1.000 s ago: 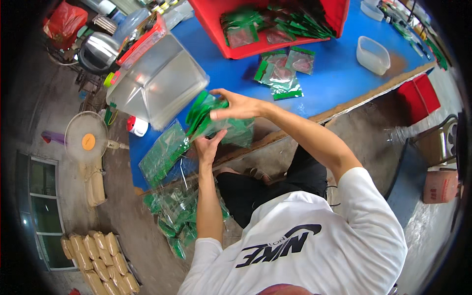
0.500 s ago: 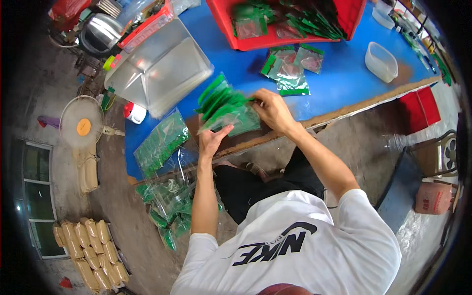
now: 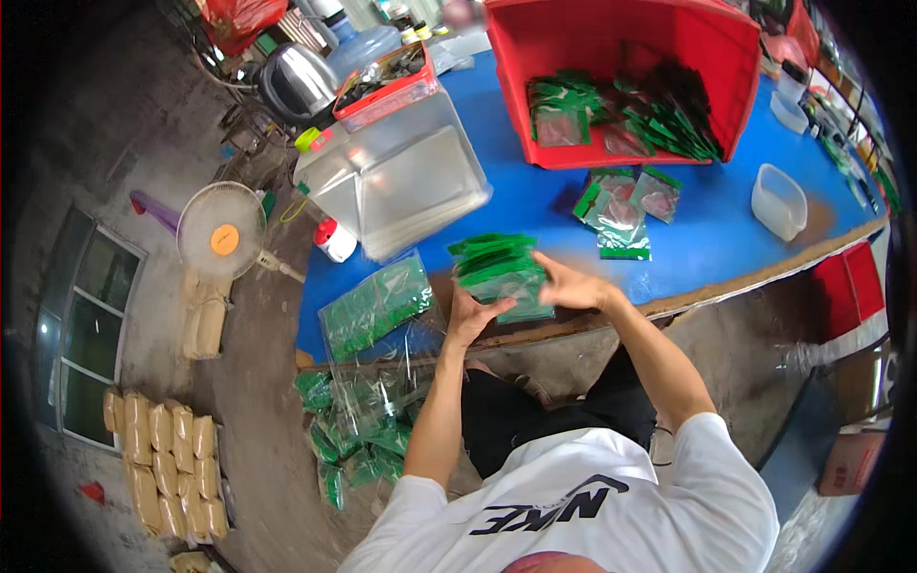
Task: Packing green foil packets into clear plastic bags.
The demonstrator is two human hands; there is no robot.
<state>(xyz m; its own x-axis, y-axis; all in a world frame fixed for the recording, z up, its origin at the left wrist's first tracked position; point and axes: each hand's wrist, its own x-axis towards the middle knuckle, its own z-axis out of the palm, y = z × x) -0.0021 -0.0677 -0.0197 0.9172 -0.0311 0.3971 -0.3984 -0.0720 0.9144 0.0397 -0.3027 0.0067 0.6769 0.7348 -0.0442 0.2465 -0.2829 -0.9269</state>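
Observation:
A stack of small clear packets with green ends point(image 3: 497, 269) is held over the near edge of the blue table. My left hand point(image 3: 472, 317) grips it from the near left, thumb across the top packet. My right hand point(image 3: 576, 286) presses its fingers against the stack's right side; they are slightly blurred. Left of the stack lies a large clear bag packed with green-edged packets point(image 3: 377, 307). Several loose packets of the same kind point(image 3: 623, 212) lie flat on the table beyond my right hand.
A red bin point(image 3: 626, 160) holding more packets stands at the back. Clear plastic sheets point(image 3: 420, 181), a red-and-white bottle point(image 3: 334, 241) and a clear plastic tub point(image 3: 779, 202) rest on the table. Filled green bags point(image 3: 358, 449) sit below its left edge; a fan point(image 3: 223, 229) stands farther left.
The fanned packets now sit more evenly stacked. My right hand has gone from pinching the stack's far right corner to lying against its side. The view has shifted.

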